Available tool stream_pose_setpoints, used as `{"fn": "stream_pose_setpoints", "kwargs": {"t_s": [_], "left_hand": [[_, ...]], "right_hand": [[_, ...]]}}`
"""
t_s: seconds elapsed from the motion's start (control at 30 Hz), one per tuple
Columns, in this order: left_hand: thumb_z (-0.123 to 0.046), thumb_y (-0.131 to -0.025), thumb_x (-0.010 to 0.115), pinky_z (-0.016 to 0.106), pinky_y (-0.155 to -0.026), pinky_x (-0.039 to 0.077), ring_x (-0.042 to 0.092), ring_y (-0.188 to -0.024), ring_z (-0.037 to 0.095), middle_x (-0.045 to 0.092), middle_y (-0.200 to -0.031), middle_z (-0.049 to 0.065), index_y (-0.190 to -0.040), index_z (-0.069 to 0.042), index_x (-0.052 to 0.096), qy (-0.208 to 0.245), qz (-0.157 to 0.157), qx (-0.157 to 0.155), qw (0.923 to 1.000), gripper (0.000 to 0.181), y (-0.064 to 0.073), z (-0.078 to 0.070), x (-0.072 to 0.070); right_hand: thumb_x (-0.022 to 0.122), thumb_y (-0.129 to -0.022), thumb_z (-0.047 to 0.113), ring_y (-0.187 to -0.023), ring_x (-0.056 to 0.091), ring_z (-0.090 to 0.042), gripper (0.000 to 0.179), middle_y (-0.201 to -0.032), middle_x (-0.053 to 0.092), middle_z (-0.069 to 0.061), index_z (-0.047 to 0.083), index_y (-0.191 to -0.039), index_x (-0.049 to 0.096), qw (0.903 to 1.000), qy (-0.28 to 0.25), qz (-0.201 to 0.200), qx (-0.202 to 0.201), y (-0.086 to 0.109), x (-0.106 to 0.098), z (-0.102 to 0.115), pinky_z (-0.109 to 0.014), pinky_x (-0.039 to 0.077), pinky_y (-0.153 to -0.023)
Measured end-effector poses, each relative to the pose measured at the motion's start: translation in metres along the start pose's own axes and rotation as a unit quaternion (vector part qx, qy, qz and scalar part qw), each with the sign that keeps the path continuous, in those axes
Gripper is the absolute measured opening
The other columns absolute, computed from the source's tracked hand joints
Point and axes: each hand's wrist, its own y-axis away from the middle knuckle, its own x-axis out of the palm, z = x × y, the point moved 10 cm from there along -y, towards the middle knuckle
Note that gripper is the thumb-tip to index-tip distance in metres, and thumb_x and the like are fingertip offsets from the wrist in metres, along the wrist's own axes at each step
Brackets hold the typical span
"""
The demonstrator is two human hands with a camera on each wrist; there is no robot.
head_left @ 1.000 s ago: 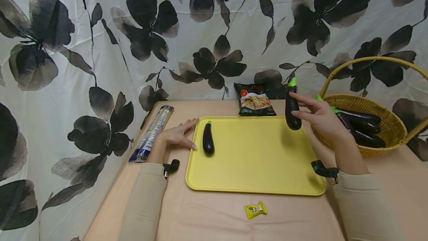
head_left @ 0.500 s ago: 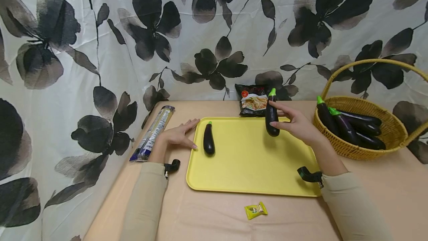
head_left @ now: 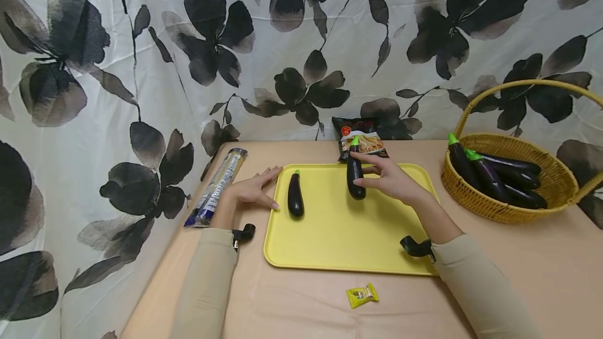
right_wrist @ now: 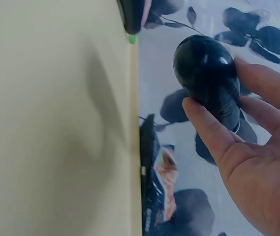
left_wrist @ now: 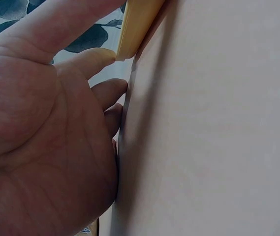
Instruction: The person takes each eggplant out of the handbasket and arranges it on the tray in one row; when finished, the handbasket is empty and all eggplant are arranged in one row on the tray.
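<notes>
At the far left of the counter (head_left: 287,302), a long, glossy packet (head_left: 215,188) with blue and white print lies at a slant, its upper end leaning toward the back. Just to its right is the left hand (head_left: 252,191), its fingers loosely extended and spread, gripping nothing; the tips of thumb and index touch the left rim of the yellow tray (head_left: 330,242), and the left wrist view shows the other fingers down by the counter. On the tray, near that same rim, lies a dark eggplant (head_left: 295,196), its green cap pointing to the back. Further right, above the middle of the tray's far half, the right hand (head_left: 391,179) grasps a second eggplant (head_left: 355,174): its fingers stand apart only by the width of the fruit, thumb on one side and index on the other, with another finger behind in the right wrist view. This eggplant has its green cap up and its rounded end down, and a shadow falls on the tray below. Behind it, a black food packet (head_left: 374,146) stands at the tray's back edge, partly covered. In front of the tray lies a small yellow packet (head_left: 362,295). At the far right, a wicker basket (head_left: 506,217) with a tall handle holds several more eggplants (head_left: 490,178).
</notes>
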Motion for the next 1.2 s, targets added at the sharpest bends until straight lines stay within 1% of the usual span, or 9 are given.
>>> {"fn": "stream_pose_setpoints", "kwargs": {"t_s": [0.13, 0.27, 0.4, 0.53, 0.7, 0.8, 1.0, 1.2], "left_hand": [[-0.046, -0.071, 0.095, 0.058, -0.130, -0.009, -0.011, -0.163, 0.032, -0.001, -0.177, 0.002, -0.169, -0.028, 0.011, 0.008, -0.003, -0.001, 1.0000, 0.130, 0.000, 0.000, -0.001], [-0.046, -0.071, 0.095, 0.059, -0.130, -0.009, -0.012, -0.162, 0.032, -0.001, -0.177, 0.003, -0.169, -0.029, 0.011, 0.012, -0.002, -0.004, 0.9999, 0.131, 0.001, 0.000, -0.001], [-0.044, -0.071, 0.095, 0.058, -0.130, -0.010, -0.011, -0.163, 0.031, -0.002, -0.177, 0.004, -0.169, -0.028, 0.011, 0.012, 0.000, -0.002, 0.9999, 0.131, 0.002, -0.001, 0.000], [-0.043, -0.071, 0.095, 0.059, -0.130, -0.010, -0.012, -0.162, 0.032, -0.002, -0.177, 0.005, -0.169, -0.026, 0.011, 0.015, 0.002, -0.001, 0.9999, 0.130, 0.003, -0.002, 0.000], [-0.043, -0.071, 0.095, 0.057, -0.130, -0.009, -0.012, -0.163, 0.031, -0.002, -0.177, 0.003, -0.169, -0.028, 0.011, 0.014, 0.002, -0.003, 0.9999, 0.130, 0.003, -0.002, 0.000], [-0.043, -0.072, 0.095, 0.056, -0.131, -0.009, -0.011, -0.163, 0.030, -0.001, -0.177, 0.004, -0.169, -0.027, 0.011, 0.012, 0.002, 0.001, 0.9999, 0.130, 0.003, -0.003, 0.000], [-0.044, -0.071, 0.095, 0.055, -0.131, -0.009, -0.011, -0.163, 0.029, -0.001, -0.177, 0.002, -0.169, -0.028, 0.012, 0.011, 0.001, 0.000, 0.9999, 0.130, 0.003, -0.002, 0.000], [-0.047, -0.069, 0.096, 0.057, -0.130, -0.009, -0.012, -0.162, 0.031, -0.002, -0.177, 0.002, -0.169, -0.029, 0.012, 0.016, 0.001, -0.003, 0.9999, 0.132, 0.004, -0.002, -0.001]], "right_hand": [[0.077, -0.096, 0.018, -0.144, 0.049, -0.044, 0.072, -0.168, 0.036, -0.010, 0.023, -0.160, 0.044, 0.9999, 0.001, 0.013, -0.001, -0.010, 0.012, -0.002, -0.058, 0.049, -0.112], [0.077, -0.095, 0.016, -0.140, 0.053, -0.044, 0.073, -0.163, 0.043, -0.014, 0.020, -0.160, 0.044, 0.9994, 0.004, 0.032, -0.010, -0.019, 0.027, -0.002, -0.056, 0.051, -0.110], [0.078, -0.094, 0.018, -0.138, 0.054, -0.044, 0.072, -0.162, 0.044, -0.015, 0.020, -0.158, 0.047, 0.9986, 0.012, 0.051, -0.008, -0.028, 0.041, -0.005, -0.056, 0.050, -0.110], [0.078, -0.094, 0.018, -0.138, 0.054, -0.044, 0.071, -0.162, 0.044, -0.015, 0.020, -0.158, 0.048, 0.9980, 0.025, 0.058, -0.002, -0.037, 0.048, -0.007, -0.055, 0.051, -0.110], [0.078, -0.094, 0.016, -0.138, 0.055, -0.039, 0.070, -0.158, 0.048, -0.018, 0.020, -0.157, 0.048, 0.9973, 0.039, 0.061, 0.010, -0.046, 0.055, -0.007, -0.049, 0.054, -0.105], [0.077, -0.093, 0.013, -0.137, 0.056, -0.038, 0.071, -0.157, 0.048, -0.018, 0.018, -0.157, 0.048, 0.9970, 0.035, 0.068, 0.010, -0.049, 0.061, -0.006, -0.046, 0.056, -0.103], [0.077, -0.093, 0.011, -0.134, 0.056, -0.039, 0.072, -0.156, 0.047, -0.019, 0.014, -0.158, 0.047, 0.9961, 0.020, 0.086, 0.010, -0.055, 0.076, -0.006, -0.038, 0.057, -0.098], [0.079, -0.092, 0.011, -0.128, 0.063, -0.037, 0.074, -0.148, 0.052, -0.022, 0.007, -0.158, 0.045, 0.9950, -0.009, 0.098, 0.017, -0.059, 0.089, -0.006, -0.031, 0.057, -0.091]]}}
